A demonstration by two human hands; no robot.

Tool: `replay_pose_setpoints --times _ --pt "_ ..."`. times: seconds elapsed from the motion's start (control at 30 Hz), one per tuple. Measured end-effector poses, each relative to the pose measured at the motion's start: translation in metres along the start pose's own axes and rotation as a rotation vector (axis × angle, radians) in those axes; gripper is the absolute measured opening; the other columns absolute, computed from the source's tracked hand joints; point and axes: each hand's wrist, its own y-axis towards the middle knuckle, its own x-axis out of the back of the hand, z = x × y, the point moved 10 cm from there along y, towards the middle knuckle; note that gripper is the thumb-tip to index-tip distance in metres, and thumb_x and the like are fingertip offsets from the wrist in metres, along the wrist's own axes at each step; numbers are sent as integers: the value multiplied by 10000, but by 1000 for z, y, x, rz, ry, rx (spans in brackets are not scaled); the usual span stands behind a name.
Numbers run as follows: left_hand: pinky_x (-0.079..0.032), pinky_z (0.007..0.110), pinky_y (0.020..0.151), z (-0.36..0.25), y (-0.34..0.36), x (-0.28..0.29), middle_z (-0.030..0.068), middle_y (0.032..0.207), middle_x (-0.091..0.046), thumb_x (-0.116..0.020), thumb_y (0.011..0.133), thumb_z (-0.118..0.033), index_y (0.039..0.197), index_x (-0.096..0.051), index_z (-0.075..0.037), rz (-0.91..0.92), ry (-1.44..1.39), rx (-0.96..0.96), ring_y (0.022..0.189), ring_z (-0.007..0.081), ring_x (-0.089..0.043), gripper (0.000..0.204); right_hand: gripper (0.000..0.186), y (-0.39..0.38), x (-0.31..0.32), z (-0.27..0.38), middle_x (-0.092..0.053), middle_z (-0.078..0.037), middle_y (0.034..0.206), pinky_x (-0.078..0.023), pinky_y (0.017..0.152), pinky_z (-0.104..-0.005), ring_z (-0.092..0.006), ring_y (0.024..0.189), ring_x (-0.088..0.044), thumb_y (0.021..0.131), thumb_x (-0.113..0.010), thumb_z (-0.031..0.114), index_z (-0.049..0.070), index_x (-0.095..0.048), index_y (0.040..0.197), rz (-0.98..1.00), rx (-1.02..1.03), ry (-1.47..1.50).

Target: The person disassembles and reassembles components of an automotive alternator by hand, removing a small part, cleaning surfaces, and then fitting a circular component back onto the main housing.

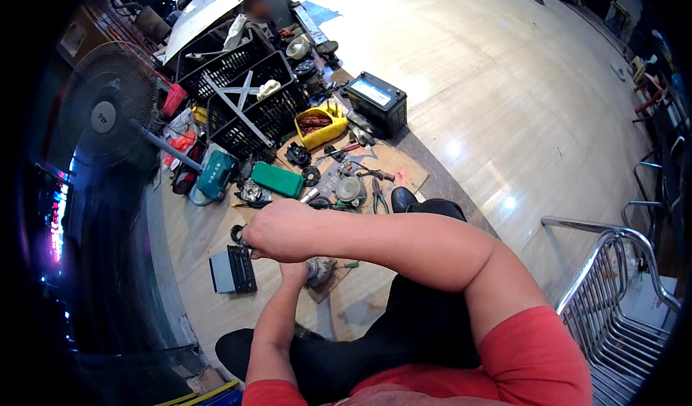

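My right arm reaches across to the left, and my right hand [277,231] is closed in a fist. Whatever it grips is hidden from view. A dark ring-shaped part [236,234] shows just beyond its knuckles. Below it my left hand [293,270] is mostly covered by the right hand, so its fingers do not show. Close beside the left hand sits a grey round metal part [320,272], on a piece of cardboard. A small dark case with a grey panel [232,270] lies on the floor left of both hands.
Ahead lie a green case [277,180], pliers [379,198], a round metal part [350,190] and a yellow container [326,133] of reddish-brown pieces. Farther off stand a black battery [378,105] and black crates [270,110]. A fan [104,116] is left; a metal chair [618,298] is right.
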Motion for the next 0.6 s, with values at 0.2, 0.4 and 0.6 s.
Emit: replay_pose_setpoints --times 0.2,0.4,0.6 --pt "-530 423 801 18 -4 13 137 1027 -689 -592 782 -138 1002 -686 -80 -212 -135 49 955 302 -668 246 304 9 0 -7 -696 -152 842 -546 711 -441 -334 833 -680 808 -673 344 44 -716 817 -7 -34 -29" --pt "-533 470 789 35 20 -70 168 1010 -681 -549 824 -117 951 -677 -65 -5 -225 -49 918 347 -664 188 255 27 -18 -44 -682 -183 803 -542 708 -455 -364 788 -671 816 -646 303 56 -705 832 -34 -67 -23" --pt "-529 446 791 36 -22 -23 223 953 -676 -672 777 -333 907 -696 -8 -5 -383 42 907 366 -659 351 288 17 -3 -56 -686 -155 918 -532 787 -444 -331 911 -660 859 -647 349 80 -703 945 -120 -166 -89"
